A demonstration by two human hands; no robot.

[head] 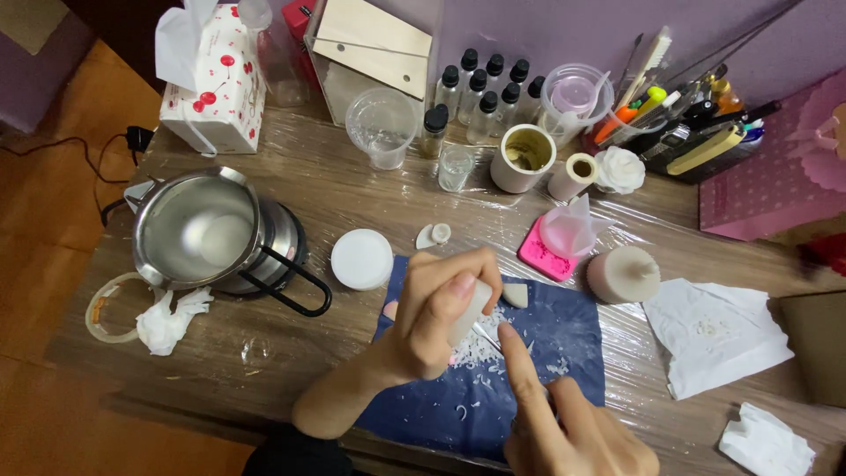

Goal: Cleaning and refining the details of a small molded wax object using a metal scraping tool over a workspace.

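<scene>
Left hand: the left hand (436, 313) is curled shut around a small pale cream wax piece (470, 310), thumb pressed along its upper side, held just above the dark blue cloth mat (577, 339)
Right hand: the right hand (573, 423) comes up from the lower edge with the forefinger stretched out straight; a thin metal blade (486, 338) shows between the two hands, its tip at the underside of the wax piece, but the handle is hidden, so the closing of the other fingers around it cannot be told
Key relation: the wax piece lies up and to the left of the right forefinger, nearly touching it; its long axis tilts from lower left to upper right, and the left hand is the one that has it
Shavings: white wax flakes (476, 351) lie scattered on the mat directly below the piece
Loose part: a small cream wax petal (515, 295) rests on the mat just beside the left fingertips
Left of the mat: a round white lid (361, 259), then a stainless steel melting pot on a black burner (207, 231), well apart from the hands
Right of the mat: a cream cylindrical candle (622, 274) and a pink silicone mould with a clear plastic cone (555, 247)
Surface: a wooden table covered in clear plastic film (291, 353)
</scene>
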